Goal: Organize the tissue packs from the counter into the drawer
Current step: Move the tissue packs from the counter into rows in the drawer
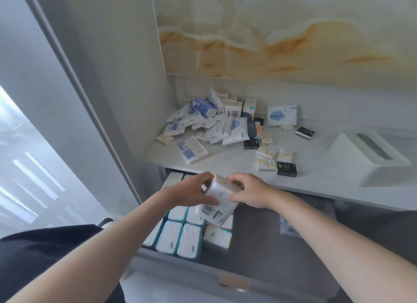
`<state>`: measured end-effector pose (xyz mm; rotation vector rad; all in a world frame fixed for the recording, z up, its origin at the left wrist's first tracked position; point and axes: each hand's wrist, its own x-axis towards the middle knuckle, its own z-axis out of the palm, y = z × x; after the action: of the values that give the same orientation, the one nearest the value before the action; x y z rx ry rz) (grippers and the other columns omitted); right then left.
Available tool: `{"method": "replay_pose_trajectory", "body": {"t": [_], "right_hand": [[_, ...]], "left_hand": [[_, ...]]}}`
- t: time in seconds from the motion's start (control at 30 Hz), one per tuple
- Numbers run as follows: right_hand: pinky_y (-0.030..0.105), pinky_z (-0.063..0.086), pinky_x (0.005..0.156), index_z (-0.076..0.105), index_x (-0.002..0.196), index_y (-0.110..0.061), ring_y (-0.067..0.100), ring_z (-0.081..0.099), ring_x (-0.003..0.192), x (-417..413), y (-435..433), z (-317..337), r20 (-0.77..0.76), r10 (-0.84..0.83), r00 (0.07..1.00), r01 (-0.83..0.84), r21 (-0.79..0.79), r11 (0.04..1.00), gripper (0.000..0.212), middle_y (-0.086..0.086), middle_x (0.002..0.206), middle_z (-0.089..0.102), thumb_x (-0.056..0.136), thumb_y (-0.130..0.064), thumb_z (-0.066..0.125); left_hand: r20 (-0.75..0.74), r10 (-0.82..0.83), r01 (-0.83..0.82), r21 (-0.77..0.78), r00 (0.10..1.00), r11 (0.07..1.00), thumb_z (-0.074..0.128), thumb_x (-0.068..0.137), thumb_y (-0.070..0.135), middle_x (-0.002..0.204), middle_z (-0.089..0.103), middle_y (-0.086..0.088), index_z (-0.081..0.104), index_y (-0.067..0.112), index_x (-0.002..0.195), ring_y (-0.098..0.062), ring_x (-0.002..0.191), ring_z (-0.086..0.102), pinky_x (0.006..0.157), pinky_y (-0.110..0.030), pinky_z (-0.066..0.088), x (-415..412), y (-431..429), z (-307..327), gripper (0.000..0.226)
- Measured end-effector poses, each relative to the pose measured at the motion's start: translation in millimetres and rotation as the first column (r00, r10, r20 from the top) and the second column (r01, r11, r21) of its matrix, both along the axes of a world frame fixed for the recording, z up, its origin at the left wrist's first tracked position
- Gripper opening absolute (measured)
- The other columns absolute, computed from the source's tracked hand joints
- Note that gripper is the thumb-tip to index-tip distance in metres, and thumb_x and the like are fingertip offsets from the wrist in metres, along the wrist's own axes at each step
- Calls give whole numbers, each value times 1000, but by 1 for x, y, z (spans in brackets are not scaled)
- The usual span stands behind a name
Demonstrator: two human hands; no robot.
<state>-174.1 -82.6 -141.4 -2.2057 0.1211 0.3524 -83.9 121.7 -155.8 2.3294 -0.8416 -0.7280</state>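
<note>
Head view: the left hand [191, 190] and right hand [250, 193] hold one tissue pack [220, 203] between them, fingers [234, 181] curled round its ends (barcode facing up), above the open drawer [270, 235]. Rows of packs [180, 235] fill the drawer's left side. More packs [203, 122] are heaped in the surface's [316, 178] back left corner.

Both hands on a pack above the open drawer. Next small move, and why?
Probably lower the tissue pack into the drawer just right of the packed rows: the left hand and right hand both hold it above them, and the floor there looks bare.
</note>
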Motion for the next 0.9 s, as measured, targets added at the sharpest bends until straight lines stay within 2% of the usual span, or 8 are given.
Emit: {"method": "replay_pose_trajectory", "body": {"t": [0.1,0.23,0.33,0.4,0.47,0.63,0.77,0.9], "right_hand": [[33,55,66,63,99,-28,14,62,74,-10,3,-2,-68,70,995,-75,-64,995,30,0,99,68,71,-22,69],[23,42,63,59,99,-31,9,54,77,-18,7,-9,-128,190,973,-217,-242,946,30,-10,97,60,72,-26,72],[23,42,70,58,113,-26,14,54,92,-25,16,-22,-197,239,951,-291,-306,907,41,-8,108,55,75,-26,73],[24,44,79,56,128,-21,17,53,103,-30,25,-34,-229,265,937,-335,-358,872,56,-2,122,54,77,-30,75],[28,47,87,55,130,-20,20,55,110,-35,36,-48,-232,278,932,-352,-404,844,60,0,128,55,76,-37,77],[33,51,85,60,115,-30,21,59,107,-42,56,-82,-175,250,952,-302,-439,846,50,-4,118,63,70,-49,75],[33,51,78,57,107,-30,22,60,100,-39,60,-91,-180,211,961,-270,-431,861,42,-4,111,63,70,-42,71],[30,45,69,48,92,-27,20,55,91,-32,48,-90,-175,115,978,-181,-434,883,33,-4,100,57,67,-31,68]], "left_hand": [[-114,-77,82,36,990,996,80,76,41,111,64,13,53,35,115,-8,100,63,93,-33,54,-17,2,-6,49],[-170,-108,133,138,979,981,80,78,39,118,60,12,49,39,117,-9,112,58,99,-31,50,-28,21,-23,51],[-170,-118,157,240,978,958,72,84,24,123,58,13,47,36,132,-10,117,54,102,-30,46,-29,32,-31,55],[-104,-141,166,293,985,942,55,87,8,126,57,13,48,35,133,-12,120,52,102,-31,45,-29,31,-33,54],[-56,-152,162,306,987,938,44,83,2,129,56,13,50,35,131,-14,121,51,101,-33,46,-32,27,-34,59],[23,-293,259,406,956,876,57,84,28,131,55,6,51,36,135,-17,125,40,104,-40,41,-47,22,-49,52],[152,-414,297,485,898,823,70,77,54,135,51,6,47,37,140,-20,122,35,103,-39,38,-48,22,-63,69],[234,-415,274,464,879,842,70,82,42,133,53,3,32,31,148,-21,120,38,101,-37,40,-45,17,-75,77]]}}
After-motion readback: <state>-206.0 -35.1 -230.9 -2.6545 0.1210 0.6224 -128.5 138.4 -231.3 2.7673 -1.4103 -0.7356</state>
